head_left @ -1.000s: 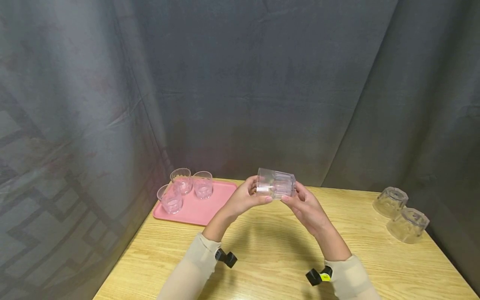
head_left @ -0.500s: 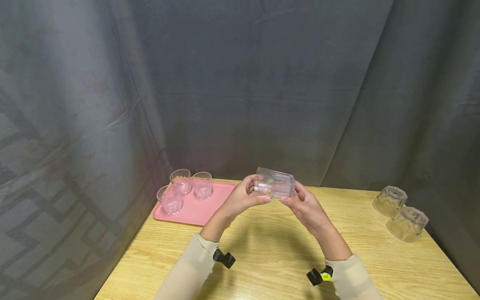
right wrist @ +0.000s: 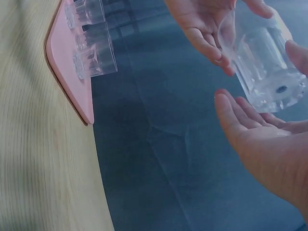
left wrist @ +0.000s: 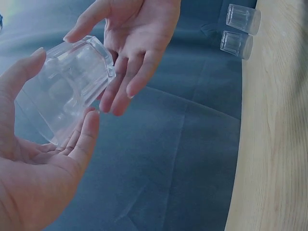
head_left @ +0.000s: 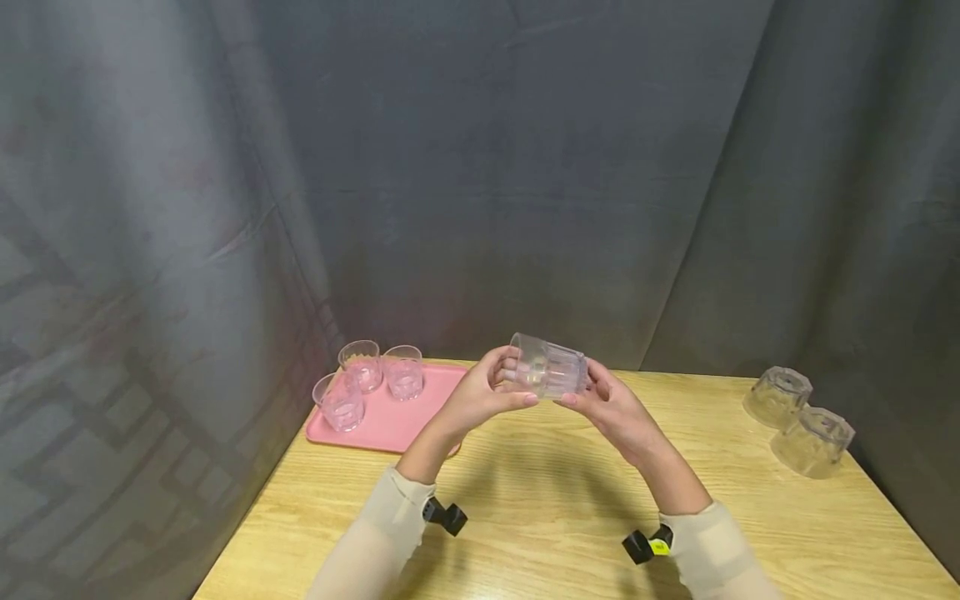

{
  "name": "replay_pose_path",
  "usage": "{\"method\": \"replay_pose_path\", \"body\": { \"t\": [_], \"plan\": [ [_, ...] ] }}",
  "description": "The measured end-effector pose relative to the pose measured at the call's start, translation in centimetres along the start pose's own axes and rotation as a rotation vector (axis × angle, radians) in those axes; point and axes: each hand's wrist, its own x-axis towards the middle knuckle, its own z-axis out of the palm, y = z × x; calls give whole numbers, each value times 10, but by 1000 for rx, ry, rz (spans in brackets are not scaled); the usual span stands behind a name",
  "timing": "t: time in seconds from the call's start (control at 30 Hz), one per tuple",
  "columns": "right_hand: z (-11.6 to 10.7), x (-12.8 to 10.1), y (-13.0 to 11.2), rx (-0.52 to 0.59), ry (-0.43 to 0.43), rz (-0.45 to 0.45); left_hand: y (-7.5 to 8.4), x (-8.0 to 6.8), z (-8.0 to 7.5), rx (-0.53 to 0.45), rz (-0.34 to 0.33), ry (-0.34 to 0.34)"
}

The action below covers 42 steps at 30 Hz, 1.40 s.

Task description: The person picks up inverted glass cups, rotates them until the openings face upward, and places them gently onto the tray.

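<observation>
A clear drinking glass (head_left: 551, 368) is held in the air on its side between both hands, its mouth toward the left and its faceted base toward the right. The left hand (head_left: 483, 390) grips it near the rim, thumb in front and fingers behind. At the base end, the right hand (head_left: 611, 410) holds it with the thumb along the near side and fingers behind. In the left wrist view the glass (left wrist: 67, 86) spans from the left palm to the right hand (left wrist: 139, 43). A dark mark shows on the base of the glass (right wrist: 269, 62) in the right wrist view.
On the left, a pink tray (head_left: 431, 412) bears three upright glasses (head_left: 405, 379). Two upside-down glasses (head_left: 813, 442) stand at the right side of the wooden table (head_left: 555, 508). Grey curtains (head_left: 487, 183) hang behind and on both sides.
The glass has tilted slightly, its base end dipping a little, and both hands have shifted slightly left with it. The grip stays on the same ends.
</observation>
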Motion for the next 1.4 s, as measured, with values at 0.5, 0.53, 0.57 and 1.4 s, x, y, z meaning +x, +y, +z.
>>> {"method": "replay_pose_path", "body": {
  "t": [0.5, 0.53, 0.57, 1.4],
  "plan": [
    [-14, -5, -9, -95, 29, 21, 0, -4, -16, 36, 12, 16],
    [-15, -6, -9, -99, 32, 25, 1, -4, -16, 36, 11, 20],
    [-17, -7, -9, -104, 35, 29, 1, -5, -17, 33, 11, 22],
    [-48, -27, -9, -207, 74, 32, -3, -17, -38, 86, -16, 86]
  ]
}}
